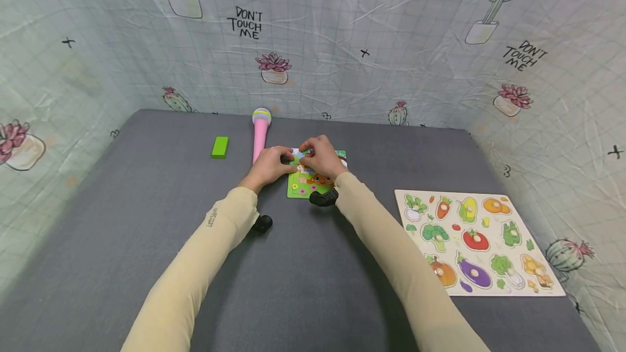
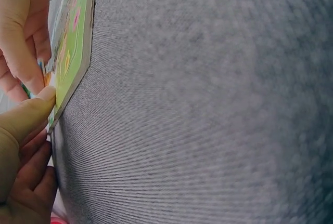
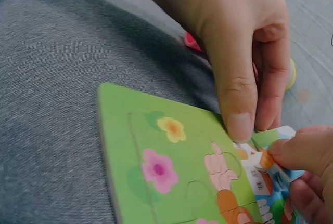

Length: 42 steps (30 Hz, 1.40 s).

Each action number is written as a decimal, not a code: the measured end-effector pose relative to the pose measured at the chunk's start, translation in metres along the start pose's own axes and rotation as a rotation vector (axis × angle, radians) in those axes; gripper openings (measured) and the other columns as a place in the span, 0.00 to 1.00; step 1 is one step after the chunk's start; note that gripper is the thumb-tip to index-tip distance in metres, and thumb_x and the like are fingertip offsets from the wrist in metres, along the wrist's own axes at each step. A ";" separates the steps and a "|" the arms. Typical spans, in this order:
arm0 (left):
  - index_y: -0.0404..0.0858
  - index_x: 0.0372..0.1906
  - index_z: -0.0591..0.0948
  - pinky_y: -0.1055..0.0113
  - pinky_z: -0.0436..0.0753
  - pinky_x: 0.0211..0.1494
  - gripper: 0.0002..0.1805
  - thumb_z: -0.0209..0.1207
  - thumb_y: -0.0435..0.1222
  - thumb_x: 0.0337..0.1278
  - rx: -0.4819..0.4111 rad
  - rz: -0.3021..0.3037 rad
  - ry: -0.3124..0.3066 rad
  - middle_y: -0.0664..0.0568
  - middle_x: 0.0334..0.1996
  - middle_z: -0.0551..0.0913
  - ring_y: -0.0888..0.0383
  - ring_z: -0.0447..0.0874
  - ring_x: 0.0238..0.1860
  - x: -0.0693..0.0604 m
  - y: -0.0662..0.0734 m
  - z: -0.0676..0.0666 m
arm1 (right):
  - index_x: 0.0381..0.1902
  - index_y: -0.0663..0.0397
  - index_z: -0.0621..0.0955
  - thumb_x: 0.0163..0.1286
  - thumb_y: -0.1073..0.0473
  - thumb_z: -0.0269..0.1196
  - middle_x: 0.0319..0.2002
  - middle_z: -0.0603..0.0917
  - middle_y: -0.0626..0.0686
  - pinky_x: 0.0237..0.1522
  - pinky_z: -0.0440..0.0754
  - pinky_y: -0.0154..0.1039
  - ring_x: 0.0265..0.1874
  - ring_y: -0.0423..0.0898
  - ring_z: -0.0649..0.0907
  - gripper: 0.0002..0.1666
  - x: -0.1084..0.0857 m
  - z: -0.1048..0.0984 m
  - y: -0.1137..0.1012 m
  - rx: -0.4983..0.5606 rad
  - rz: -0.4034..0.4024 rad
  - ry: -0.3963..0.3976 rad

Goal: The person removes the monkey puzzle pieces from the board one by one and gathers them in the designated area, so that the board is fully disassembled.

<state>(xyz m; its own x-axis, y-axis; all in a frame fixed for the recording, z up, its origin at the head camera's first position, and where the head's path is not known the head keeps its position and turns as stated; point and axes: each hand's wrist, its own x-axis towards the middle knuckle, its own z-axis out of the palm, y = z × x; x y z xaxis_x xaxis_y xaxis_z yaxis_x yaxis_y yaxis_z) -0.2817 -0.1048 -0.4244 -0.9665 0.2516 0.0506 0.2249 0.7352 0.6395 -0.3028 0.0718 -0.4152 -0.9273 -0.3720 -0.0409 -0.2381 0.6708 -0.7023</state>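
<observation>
A small green jigsaw puzzle (image 1: 296, 194), printed with flowers, houses and a brown cartoon animal, lies on the grey table. My left hand (image 1: 268, 164) grips its left edge; in the left wrist view the thumb is on top and the fingers lie along the side. Over the puzzle's upper left part is my right hand (image 1: 323, 156). In the right wrist view its thumb and fingers pinch a small puzzle piece (image 3: 267, 159) with orange and blue print, tilted up from the picture. The fingers partly hide how it meets the pieces around it.
A pink toy microphone (image 1: 261, 132) lies just behind my left hand. Farther left is a green block (image 1: 220, 147). At the right, a white vegetable peg board (image 1: 489, 293) lies partly behind my right sleeve. A patterned cloth (image 1: 332, 86) hangs behind the table.
</observation>
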 end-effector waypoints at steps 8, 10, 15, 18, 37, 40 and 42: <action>0.31 0.46 0.84 0.56 0.70 0.67 0.18 0.71 0.38 0.52 -0.002 0.009 0.001 0.43 0.57 0.80 0.48 0.75 0.61 -0.001 0.001 0.000 | 0.58 0.52 0.81 0.72 0.62 0.60 0.54 0.73 0.55 0.44 0.80 0.42 0.45 0.49 0.78 0.17 -0.004 -0.004 0.005 0.120 0.011 0.021; 0.31 0.46 0.84 0.57 0.70 0.67 0.19 0.70 0.38 0.52 0.002 0.008 -0.005 0.43 0.58 0.80 0.48 0.75 0.61 -0.001 0.000 0.000 | 0.59 0.50 0.80 0.73 0.61 0.59 0.52 0.78 0.54 0.42 0.80 0.42 0.43 0.49 0.80 0.18 -0.003 -0.007 0.009 0.186 0.053 0.025; 0.30 0.47 0.84 0.57 0.69 0.68 0.20 0.70 0.38 0.52 0.035 0.044 -0.025 0.42 0.58 0.79 0.47 0.75 0.61 0.001 0.000 -0.001 | 0.60 0.47 0.80 0.73 0.59 0.59 0.50 0.81 0.53 0.38 0.79 0.43 0.41 0.50 0.80 0.19 -0.004 -0.021 0.019 0.306 0.153 0.058; 0.29 0.48 0.84 0.56 0.67 0.69 0.20 0.70 0.37 0.53 0.070 0.098 -0.044 0.40 0.59 0.78 0.46 0.73 0.63 0.002 0.001 -0.002 | 0.61 0.47 0.78 0.73 0.59 0.58 0.54 0.80 0.54 0.39 0.80 0.47 0.44 0.52 0.80 0.19 -0.006 -0.032 0.025 0.352 0.178 0.071; 0.33 0.54 0.83 0.56 0.65 0.71 0.22 0.68 0.39 0.55 0.030 0.113 -0.090 0.46 0.63 0.77 0.48 0.70 0.67 0.004 -0.008 -0.004 | 0.65 0.59 0.74 0.74 0.66 0.55 0.62 0.73 0.61 0.59 0.76 0.44 0.59 0.57 0.76 0.22 -0.017 -0.104 0.085 0.342 0.232 0.116; 0.33 0.54 0.83 0.56 0.65 0.71 0.23 0.69 0.39 0.55 0.031 0.117 -0.089 0.46 0.62 0.77 0.48 0.70 0.67 0.004 -0.008 -0.004 | 0.64 0.61 0.74 0.74 0.67 0.56 0.60 0.74 0.63 0.58 0.77 0.44 0.57 0.58 0.76 0.22 -0.019 -0.107 0.092 0.321 0.243 0.132; 0.33 0.54 0.83 0.56 0.65 0.71 0.23 0.69 0.39 0.55 0.027 0.117 -0.090 0.46 0.62 0.77 0.48 0.70 0.67 0.004 -0.008 -0.004 | 0.64 0.62 0.75 0.73 0.67 0.56 0.59 0.74 0.64 0.58 0.78 0.45 0.57 0.58 0.77 0.22 -0.019 -0.107 0.095 0.322 0.255 0.148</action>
<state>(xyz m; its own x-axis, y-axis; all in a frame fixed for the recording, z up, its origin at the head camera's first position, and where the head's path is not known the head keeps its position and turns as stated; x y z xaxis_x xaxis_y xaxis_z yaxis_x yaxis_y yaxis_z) -0.2874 -0.1122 -0.4266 -0.9188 0.3911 0.0543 0.3401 0.7140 0.6120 -0.3387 0.2117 -0.4052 -0.9818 -0.1089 -0.1558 0.0840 0.4866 -0.8696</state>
